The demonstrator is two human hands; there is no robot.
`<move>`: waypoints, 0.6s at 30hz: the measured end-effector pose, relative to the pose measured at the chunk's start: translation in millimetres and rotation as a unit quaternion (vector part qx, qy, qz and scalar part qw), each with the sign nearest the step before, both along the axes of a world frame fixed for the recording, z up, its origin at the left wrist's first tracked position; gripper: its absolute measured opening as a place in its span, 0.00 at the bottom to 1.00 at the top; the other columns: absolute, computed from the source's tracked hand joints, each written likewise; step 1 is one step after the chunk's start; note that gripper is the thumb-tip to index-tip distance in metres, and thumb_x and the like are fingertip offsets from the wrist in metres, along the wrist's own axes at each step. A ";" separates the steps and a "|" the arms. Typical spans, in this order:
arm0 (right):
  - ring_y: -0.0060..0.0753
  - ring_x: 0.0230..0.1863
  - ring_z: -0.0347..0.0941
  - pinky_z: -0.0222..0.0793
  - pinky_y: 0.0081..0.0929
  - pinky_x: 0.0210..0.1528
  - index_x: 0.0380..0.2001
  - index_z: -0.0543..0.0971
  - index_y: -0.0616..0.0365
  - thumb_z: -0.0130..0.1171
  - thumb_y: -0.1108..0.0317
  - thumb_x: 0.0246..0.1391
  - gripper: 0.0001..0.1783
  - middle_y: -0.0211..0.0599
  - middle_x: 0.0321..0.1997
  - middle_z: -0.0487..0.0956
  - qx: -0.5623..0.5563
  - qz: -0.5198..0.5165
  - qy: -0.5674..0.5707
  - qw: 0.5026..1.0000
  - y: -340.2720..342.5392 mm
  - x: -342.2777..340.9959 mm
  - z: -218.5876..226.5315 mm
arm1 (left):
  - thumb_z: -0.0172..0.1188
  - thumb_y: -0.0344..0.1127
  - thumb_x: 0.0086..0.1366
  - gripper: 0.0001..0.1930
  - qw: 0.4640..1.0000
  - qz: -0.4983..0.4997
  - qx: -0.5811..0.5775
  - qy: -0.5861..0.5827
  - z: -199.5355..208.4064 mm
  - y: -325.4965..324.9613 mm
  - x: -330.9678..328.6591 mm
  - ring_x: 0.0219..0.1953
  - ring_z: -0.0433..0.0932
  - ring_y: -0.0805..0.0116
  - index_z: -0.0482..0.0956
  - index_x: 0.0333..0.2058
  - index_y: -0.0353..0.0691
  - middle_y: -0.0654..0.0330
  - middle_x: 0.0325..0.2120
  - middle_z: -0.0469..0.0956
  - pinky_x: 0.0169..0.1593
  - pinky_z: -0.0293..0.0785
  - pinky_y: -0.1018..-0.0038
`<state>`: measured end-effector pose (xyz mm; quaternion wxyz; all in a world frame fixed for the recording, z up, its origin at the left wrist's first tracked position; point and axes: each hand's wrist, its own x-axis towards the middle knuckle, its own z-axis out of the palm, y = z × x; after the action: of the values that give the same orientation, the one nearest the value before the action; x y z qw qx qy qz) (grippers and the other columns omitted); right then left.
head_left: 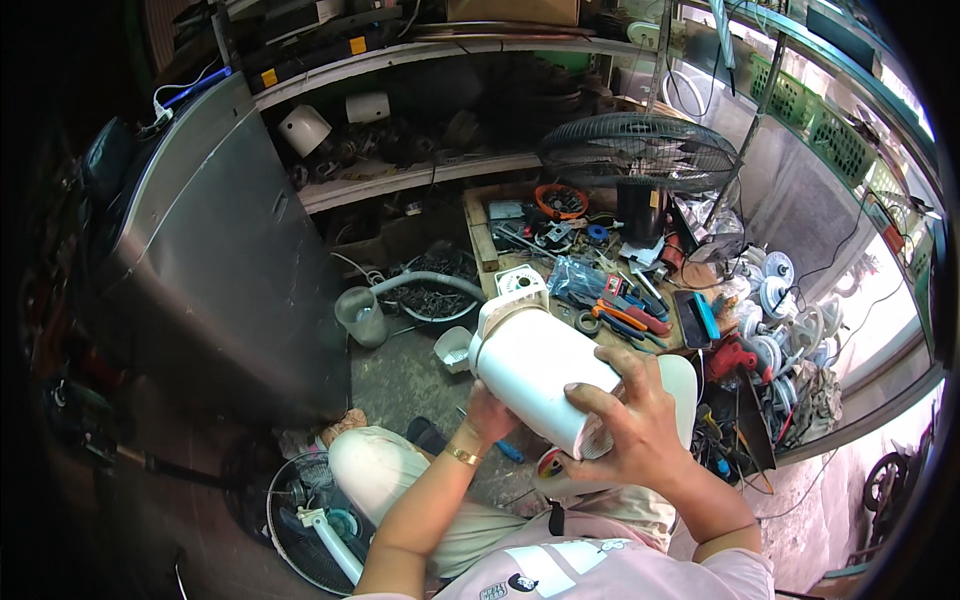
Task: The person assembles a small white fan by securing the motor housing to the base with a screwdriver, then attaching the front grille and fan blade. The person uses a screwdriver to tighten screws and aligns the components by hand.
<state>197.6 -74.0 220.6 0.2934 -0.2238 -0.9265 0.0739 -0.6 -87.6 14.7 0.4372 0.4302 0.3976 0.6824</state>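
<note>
The right hand (635, 415) wraps its grip over the near end of a white fan motor housing (535, 370) — fingers curled tight. The left hand (490, 412) cups it underneath, above the lap. Beyond — a desk (478, 235) littered with tools (625, 310).

Both forearms raised from lower edge, elbows bent, converging at centre. Left hand (490, 412) cupped palm-up from below, gold bracelet at wrist. Right hand (628, 420) higher, palm down, fingers (600, 400) spread and curled in grip, thumb extended.
</note>
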 end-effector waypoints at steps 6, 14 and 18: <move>0.53 0.43 0.65 0.72 0.41 0.34 0.46 0.75 0.40 0.73 0.53 0.20 0.40 0.45 0.54 0.65 0.021 -0.001 0.043 0.999 14.9 -0.7 -16.9 | 0.57 0.69 0.48 0.49 0.976 -0.130 -0.064 -0.165 7.0 -4.1 0.2 0.62 0.61 0.58 0.54 0.64 0.49 0.59 0.63 0.59 0.62 0.60 0.58; 0.53 0.52 0.66 0.66 0.45 0.49 0.49 0.69 0.51 0.68 0.50 0.28 0.40 0.47 0.50 0.67 -0.056 -0.065 0.006 0.996 50.8 -20.2 -20.8 | 0.40 0.76 0.57 0.46 0.909 -0.187 -0.087 -0.362 7.2 7.9 7.9 0.62 0.60 0.61 0.57 0.64 0.47 0.57 0.61 0.62 0.63 0.56 0.60; 0.53 0.49 0.67 0.67 0.45 0.47 0.48 0.70 0.52 0.67 0.52 0.30 0.38 0.45 0.49 0.67 -0.071 -0.076 0.036 0.994 64.0 -19.7 -34.8 | 0.44 0.62 0.61 0.36 0.887 -0.191 -0.106 -0.407 -5.2 11.6 12.4 0.59 0.64 0.59 0.63 0.60 0.42 0.56 0.57 0.66 0.63 0.57 0.60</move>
<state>177.9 -9.9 185.9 0.3144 -0.3105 -0.8884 0.1248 11.8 -75.9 9.5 0.7255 0.1335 0.1653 0.6547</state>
